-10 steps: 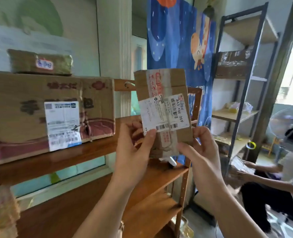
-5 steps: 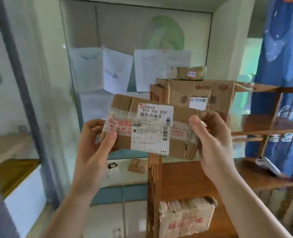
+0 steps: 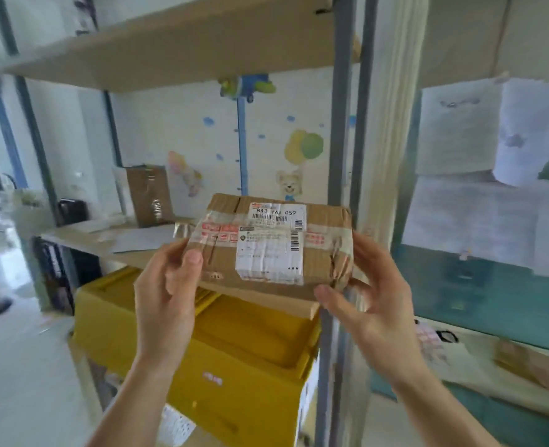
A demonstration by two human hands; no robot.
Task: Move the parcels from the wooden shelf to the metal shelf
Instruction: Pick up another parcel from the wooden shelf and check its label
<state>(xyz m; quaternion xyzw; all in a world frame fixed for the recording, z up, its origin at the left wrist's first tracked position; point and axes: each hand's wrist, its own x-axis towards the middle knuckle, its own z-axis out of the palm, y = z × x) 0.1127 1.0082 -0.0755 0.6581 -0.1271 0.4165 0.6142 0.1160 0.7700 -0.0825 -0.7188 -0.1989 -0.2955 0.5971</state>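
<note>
I hold a small brown cardboard parcel (image 3: 276,243) flat in front of me, its white shipping label and taped seam facing up. My left hand (image 3: 167,295) grips its left end, thumb on top. My right hand (image 3: 370,301) cups its right end from below. The parcel hovers just above the front edge of the middle board (image 3: 138,253) of the metal shelf (image 3: 339,150), near the shelf's right front post. The wooden shelf is out of view.
On the middle board lie a grey envelope (image 3: 138,240) and an upright brown package (image 3: 149,195) at the back. A large yellow box (image 3: 234,359) fills the level below. Another board (image 3: 176,43) spans overhead. Papers (image 3: 479,175) hang on the glass at right.
My view swung left from the wooden shelf to the metal shelf. The parcel went from upright to lying flat and now sits over the metal shelf's middle board, still in both hands.
</note>
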